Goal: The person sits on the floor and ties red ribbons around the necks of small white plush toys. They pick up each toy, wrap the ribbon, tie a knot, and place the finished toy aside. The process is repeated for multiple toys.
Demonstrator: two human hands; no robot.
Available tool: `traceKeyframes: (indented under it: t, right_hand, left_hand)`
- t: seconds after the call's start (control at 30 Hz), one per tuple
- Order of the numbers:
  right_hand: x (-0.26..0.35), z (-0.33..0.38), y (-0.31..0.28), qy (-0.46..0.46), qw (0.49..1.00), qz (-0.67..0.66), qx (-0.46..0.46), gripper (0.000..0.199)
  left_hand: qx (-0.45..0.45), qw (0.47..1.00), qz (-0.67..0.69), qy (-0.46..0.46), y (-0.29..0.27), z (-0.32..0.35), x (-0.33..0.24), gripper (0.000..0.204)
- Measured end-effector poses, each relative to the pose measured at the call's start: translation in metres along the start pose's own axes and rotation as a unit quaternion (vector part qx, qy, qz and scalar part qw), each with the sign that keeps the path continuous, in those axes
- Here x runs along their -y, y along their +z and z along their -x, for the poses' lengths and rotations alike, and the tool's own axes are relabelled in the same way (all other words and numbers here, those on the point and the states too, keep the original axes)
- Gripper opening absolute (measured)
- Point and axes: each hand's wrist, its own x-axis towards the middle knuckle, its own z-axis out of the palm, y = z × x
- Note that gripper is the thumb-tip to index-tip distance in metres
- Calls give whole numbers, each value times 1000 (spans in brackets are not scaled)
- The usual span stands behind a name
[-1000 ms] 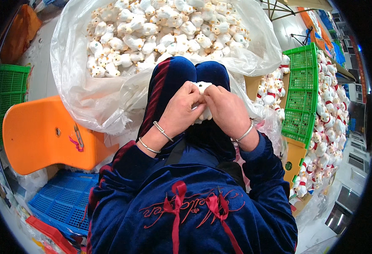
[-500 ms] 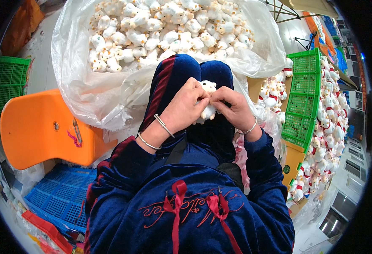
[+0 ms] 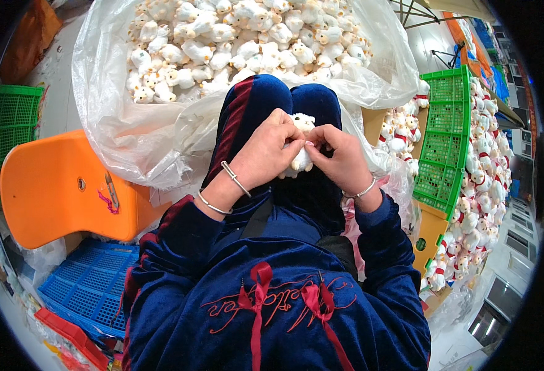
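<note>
A small white plush toy (image 3: 301,161) with dark eyes rests upright on my lap, between my two hands. My left hand (image 3: 273,143) is closed, thumb and fingers pinched at the toy's neck and chest. My right hand (image 3: 339,152) is closed too, its thumb and forefinger pinching at the toy's front, close to the left fingertips. Whether a thin piece is held between the fingertips is too small to tell. The hands cover part of the toy's sides and neck.
Beyond my knees, a clear plastic sack (image 3: 102,93) holds a heap of white plush toys (image 3: 222,52). An orange chair (image 3: 43,191) with scissors (image 3: 112,190) stands left, above a blue crate (image 3: 89,278). Rightward are a green crate (image 3: 440,142) and plush toys with red scarves (image 3: 479,185).
Both hands stay at the toy's neck and have shifted slightly. The right fingertips sit a little nearer the left ones, and the view has moved a little.
</note>
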Motion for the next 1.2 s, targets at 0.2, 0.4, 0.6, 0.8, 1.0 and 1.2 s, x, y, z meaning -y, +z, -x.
traceKeyframes:
  t: [0.2, 0.4, 0.6, 0.8, 1.0, 1.2]
  right_hand:
    - [-6, 3, 6, -48, 994, 100, -23, 14]
    - [-23, 2, 9, -195, 972, 104, -82, 18]
    - [-26, 6, 17, -186, 971, 100, -110, 18]
    - [-13, 0, 3, -181, 978, 102, -35, 20]
    - [-16, -11, -4, -238, 961, 139, -12, 22]
    - [-25, -7, 2, -259, 956, 127, -49, 23]
  left_hand:
    - [-6, 1000, 8, 6, -1, 0, 4, 11]
    - [-40, 999, -6, 24, 5, 1, 7, 9]
    - [-46, 999, -3, 23, 4, 5, -1, 9]
    - [-41, 999, 17, 31, 3, 6, 5, 9]
    - [-40, 999, 12, 15, 1, 6, 5, 9]
    - [-34, 999, 25, 6, -3, 10, -2, 9]
